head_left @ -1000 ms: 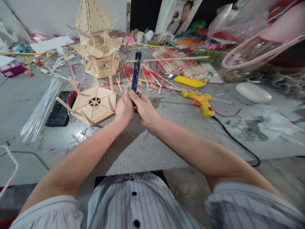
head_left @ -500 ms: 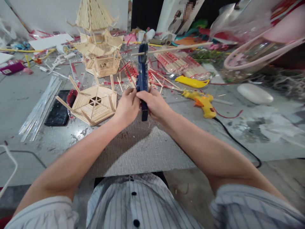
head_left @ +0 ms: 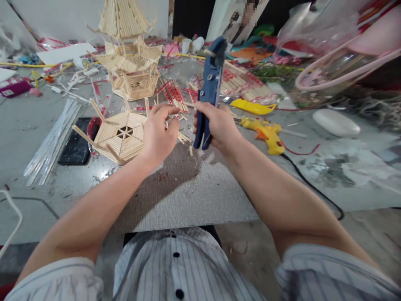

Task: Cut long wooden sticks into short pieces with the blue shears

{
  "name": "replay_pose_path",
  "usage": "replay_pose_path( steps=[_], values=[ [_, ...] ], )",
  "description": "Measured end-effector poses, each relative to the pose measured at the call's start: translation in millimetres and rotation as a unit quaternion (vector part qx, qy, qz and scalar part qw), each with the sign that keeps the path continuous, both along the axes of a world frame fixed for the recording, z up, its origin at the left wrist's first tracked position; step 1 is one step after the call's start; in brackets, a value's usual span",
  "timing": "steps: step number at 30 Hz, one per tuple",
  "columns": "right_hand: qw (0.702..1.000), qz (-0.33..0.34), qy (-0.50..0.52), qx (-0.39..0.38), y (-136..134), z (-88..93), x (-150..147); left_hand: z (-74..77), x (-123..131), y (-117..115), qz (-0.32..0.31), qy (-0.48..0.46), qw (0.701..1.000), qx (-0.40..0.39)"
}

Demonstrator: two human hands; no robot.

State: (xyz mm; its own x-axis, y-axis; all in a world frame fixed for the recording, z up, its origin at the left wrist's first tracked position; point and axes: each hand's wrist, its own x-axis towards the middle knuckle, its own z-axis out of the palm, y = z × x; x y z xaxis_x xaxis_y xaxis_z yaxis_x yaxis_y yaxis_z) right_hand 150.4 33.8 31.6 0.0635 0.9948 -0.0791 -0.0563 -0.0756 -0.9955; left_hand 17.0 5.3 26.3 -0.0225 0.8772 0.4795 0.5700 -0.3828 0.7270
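Note:
My right hand (head_left: 216, 119) is wrapped around the handles of a blue hand cutter (head_left: 210, 81), held upright with its head pointing away from me. Something pale, perhaps a stick end, shows at the cutter's head. To its left, my left hand (head_left: 161, 131) hovers with thumb and fingers bent and apart; I see nothing held in it. Short cut pieces of wooden stick (head_left: 184, 137) lie between the two hands. Partly behind my left hand is a hexagonal wooden stick base (head_left: 125, 136) with posts standing on its edge.
A tiered stick pagoda (head_left: 131, 62) stands behind the base. On the left lie clear glue sticks (head_left: 53, 140) and a black phone (head_left: 75, 144). A yellow glue gun (head_left: 266, 136), its black cord, a yellow-handled tool (head_left: 253, 106) and a white mouse-shaped object (head_left: 336, 122) are on the right.
My right hand has tilted the cutter and moved it rightward. My left hand has come off it and shifted left, fingers apart. The long stick across the cutter's head no longer shows there.

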Motion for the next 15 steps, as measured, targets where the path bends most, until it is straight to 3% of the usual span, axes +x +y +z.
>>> replay_pose_path(
  steps=[3, 9, 15],
  values=[
    [0.999, 0.013, -0.028, -0.013, 0.0, 1.1, 1.2, -1.1, -0.9, 2.1, 0.007, -0.010, 1.000, -0.013],
    [0.991, 0.093, -0.084, -0.050, -4.2, -17.2, -10.6, -10.0, -0.3, 8.5, -0.005, -0.032, 0.998, -0.048],
    [0.980, 0.158, -0.111, -0.057, -10.8, -20.0, -15.6, -7.2, -7.9, 18.3, 0.034, -0.088, 0.995, -0.033]
  ],
)
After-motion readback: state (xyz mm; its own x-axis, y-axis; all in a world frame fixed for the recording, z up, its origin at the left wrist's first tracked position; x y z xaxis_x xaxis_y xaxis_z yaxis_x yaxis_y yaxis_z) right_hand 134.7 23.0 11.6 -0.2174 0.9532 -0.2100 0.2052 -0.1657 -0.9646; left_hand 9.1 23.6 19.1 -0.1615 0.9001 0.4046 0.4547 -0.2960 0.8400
